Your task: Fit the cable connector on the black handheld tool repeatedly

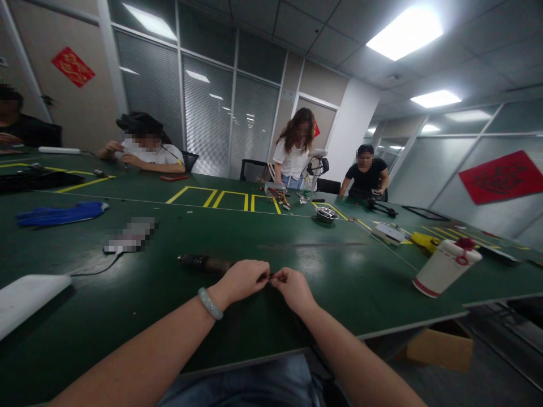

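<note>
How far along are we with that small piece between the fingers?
Done: nothing finished shows on the green table. In hand: left hand and right hand pinch a tiny dark piece between them, too small to identify. Left: the dark cylinder behind the left hand lies untouched.

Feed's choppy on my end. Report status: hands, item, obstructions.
Left hand and right hand both pinching a tiny piece, too small to identify. Dark cylinder lies on the table just behind them.

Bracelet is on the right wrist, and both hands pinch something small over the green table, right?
No. The head view shows the bracelet on the left wrist. The left hand and right hand do pinch something small over the green table.
</note>
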`<state>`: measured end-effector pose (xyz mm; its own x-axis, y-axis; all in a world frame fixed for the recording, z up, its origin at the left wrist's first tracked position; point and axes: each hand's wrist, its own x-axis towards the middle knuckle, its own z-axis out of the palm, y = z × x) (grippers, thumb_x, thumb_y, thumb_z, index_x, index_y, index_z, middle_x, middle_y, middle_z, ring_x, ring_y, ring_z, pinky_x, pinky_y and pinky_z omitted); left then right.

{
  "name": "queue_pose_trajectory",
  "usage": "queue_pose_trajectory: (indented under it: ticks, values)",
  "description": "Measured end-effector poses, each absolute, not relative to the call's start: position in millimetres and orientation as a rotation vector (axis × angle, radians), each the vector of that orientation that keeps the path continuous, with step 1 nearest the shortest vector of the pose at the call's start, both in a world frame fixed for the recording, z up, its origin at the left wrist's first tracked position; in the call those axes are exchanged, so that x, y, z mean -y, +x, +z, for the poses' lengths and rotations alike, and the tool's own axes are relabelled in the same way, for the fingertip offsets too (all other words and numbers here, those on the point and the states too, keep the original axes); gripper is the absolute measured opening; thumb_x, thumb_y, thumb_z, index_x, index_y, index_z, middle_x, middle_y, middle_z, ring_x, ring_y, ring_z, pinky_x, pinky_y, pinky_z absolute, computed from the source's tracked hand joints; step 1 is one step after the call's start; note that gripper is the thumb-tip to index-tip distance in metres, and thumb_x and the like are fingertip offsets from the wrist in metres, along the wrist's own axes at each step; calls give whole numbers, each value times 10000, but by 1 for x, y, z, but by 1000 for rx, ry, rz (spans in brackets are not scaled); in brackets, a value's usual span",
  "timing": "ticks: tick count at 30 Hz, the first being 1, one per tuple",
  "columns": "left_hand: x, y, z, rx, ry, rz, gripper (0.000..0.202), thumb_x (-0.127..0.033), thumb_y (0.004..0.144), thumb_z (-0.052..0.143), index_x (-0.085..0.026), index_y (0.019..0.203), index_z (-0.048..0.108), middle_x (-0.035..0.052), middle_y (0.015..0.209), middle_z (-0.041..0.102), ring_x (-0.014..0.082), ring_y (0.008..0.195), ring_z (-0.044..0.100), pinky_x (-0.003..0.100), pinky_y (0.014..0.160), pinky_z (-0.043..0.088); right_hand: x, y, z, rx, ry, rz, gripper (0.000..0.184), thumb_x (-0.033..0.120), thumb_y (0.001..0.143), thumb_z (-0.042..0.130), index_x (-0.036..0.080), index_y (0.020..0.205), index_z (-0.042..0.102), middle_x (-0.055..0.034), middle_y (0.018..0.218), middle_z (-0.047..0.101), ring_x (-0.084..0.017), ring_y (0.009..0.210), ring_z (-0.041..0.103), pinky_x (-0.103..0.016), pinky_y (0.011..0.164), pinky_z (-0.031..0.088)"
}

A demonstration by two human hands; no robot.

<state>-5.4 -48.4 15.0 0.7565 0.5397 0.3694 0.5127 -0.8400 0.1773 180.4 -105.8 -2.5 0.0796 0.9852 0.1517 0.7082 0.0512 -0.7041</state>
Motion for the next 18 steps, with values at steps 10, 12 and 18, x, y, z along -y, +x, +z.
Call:
queue_pose_trajectory:
  ticks: [10,12,18]
  values:
    - [46,-3,12,-834,2902,626,41,-218,834,582,-215,872,566,5,852,619,177,817,590,277,738,411,109,173,8,2163,-1769,-137,123,211,861,560,223,829,679,-21,840,694,-176,845,628,-297,820,414]
    - [45,-3,10,-837,2903,635,48,-217,834,588,-213,875,563,6,856,616,179,817,588,278,733,413,109,172,9,2245,-1744,-257,166,220,892,517,218,844,676,-38,928,693,-186,903,622,-323,867,407]
    - [45,-4,12,-801,2925,654,53,-209,839,596,-204,873,557,12,878,605,177,840,577,287,768,424,100,175,8,2309,-1734,-196,179,212,920,464,202,1012,618,-62,1184,640,-182,1069,596,-282,880,421]
